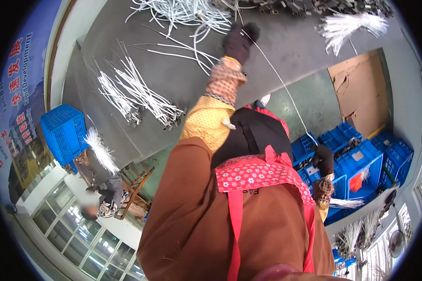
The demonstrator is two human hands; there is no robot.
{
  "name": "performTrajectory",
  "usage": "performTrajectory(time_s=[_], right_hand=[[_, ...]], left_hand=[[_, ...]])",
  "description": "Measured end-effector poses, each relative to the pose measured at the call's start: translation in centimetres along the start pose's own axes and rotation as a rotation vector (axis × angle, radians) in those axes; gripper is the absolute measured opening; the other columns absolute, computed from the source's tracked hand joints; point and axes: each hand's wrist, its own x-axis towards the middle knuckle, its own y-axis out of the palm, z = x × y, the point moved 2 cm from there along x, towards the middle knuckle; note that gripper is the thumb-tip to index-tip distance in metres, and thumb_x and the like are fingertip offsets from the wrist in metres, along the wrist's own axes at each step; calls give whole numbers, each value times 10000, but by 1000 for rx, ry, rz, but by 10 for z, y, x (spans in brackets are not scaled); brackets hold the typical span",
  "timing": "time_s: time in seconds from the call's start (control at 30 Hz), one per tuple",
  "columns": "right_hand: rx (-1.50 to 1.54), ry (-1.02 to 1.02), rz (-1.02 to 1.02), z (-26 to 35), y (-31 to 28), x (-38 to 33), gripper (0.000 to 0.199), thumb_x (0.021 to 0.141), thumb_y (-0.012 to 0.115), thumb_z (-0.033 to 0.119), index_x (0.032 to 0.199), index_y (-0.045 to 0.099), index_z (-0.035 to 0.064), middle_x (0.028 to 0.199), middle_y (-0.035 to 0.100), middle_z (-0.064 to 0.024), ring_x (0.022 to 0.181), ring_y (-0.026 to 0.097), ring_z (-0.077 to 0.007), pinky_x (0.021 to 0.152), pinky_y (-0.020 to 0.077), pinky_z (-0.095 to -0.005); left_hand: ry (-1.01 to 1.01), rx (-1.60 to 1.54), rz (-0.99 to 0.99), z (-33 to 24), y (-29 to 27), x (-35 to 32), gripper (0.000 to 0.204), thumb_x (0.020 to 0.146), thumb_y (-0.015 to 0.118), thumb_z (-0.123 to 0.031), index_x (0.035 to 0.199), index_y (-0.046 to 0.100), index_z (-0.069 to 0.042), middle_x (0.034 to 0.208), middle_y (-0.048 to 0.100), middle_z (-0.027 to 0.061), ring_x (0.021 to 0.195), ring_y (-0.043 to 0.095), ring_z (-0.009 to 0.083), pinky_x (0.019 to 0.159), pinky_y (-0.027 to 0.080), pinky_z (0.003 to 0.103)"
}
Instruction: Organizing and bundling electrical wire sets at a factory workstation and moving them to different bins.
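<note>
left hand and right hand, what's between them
In the head view, a long white wire runs from the left hand to the right hand.

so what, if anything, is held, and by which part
A white wire: the right hand seems to hold its lower end, the left hand farther up.

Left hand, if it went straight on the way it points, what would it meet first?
The left hand would probably meet the pile of small dark parts at the picture's top edge, though depth is unclear.
</note>
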Motion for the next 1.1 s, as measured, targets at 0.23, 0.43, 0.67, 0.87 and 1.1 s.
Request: performTrajectory(time_s=[0.23, 0.43, 0.67, 0.87, 1.1], right_hand=[[-262, -176, -49, -15, -37, 10, 279, 545, 700, 69, 818, 641, 73, 566, 477, -61, 530, 554, -251, 524, 408, -354], [-14, -223, 10, -28, -16, 14, 126, 606, 653, 86, 568, 538, 122, 555, 502, -36, 561, 565, -261, 550, 410, -347], [325, 266, -25, -6, 50, 107, 83, 724, 686, 168, 748, 646, 99, 607, 550, -59, 586, 581, -237, 528, 417, -349], [387, -118, 278, 130, 80, 246, 212, 863, 610, 120, 1056, 658, 48, 561, 544, 4, 468, 526, -92, 444, 388, -260], [963, -73, 521, 209, 97, 232, 459, 1013, 453, 218, 1419, 460, 3, 558, 452, 17, 425, 423, -79, 426, 332, -216]], left_hand=[[-97, 102, -304, -30, 16, 23, 175, 1003, 480, -216, 1003, 556, -58, 911, 692, 173, 757, 694, 320, 736, 603, 454], [-199, 66, -369, -31, 43, -12, 238, 1011, 490, -217, 1088, 549, 0, 969, 689, 186, 827, 695, 326, 761, 608, 405], [12, 610, -122, 21, 66, -113, 246, 1011, 505, -274, 1020, 649, -75, 858, 707, 118, 731, 696, 249, 685, 584, 391], [-490, 1146, 16, -22, 79, -128, 449, 938, 572, -295, 1298, 546, -28, 1080, 699, 163, 985, 685, 278, 863, 542, 340], [-148, 688, -33, -119, 82, -107, 500, 1024, 495, -362, 1294, 522, 57, 945, 704, 186, 891, 699, 281, 854, 561, 416]])
